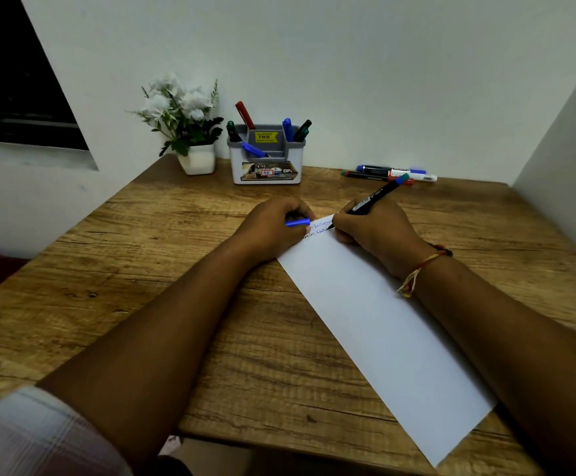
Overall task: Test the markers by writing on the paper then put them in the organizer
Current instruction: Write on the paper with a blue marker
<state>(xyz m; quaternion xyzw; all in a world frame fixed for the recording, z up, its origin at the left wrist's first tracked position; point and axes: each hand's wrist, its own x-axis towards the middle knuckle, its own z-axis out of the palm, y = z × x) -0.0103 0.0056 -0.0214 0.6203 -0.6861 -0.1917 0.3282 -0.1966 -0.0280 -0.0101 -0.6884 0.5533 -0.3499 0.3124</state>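
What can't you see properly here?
Head view:
1. The writing on the paper: too small, partly under the left hand holding a cap.
2. The marker, lower barrel: wrapped by the right hand.
3. Lower ends of pens in the organizer: behind its walls.
4. Its label: blurred.

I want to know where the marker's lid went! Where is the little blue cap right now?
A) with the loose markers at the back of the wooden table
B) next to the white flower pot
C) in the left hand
C: the small blue plastic cap pokes out from the curled fingers of the left hand, while the right hand writes on the white paper strip with the black marker.
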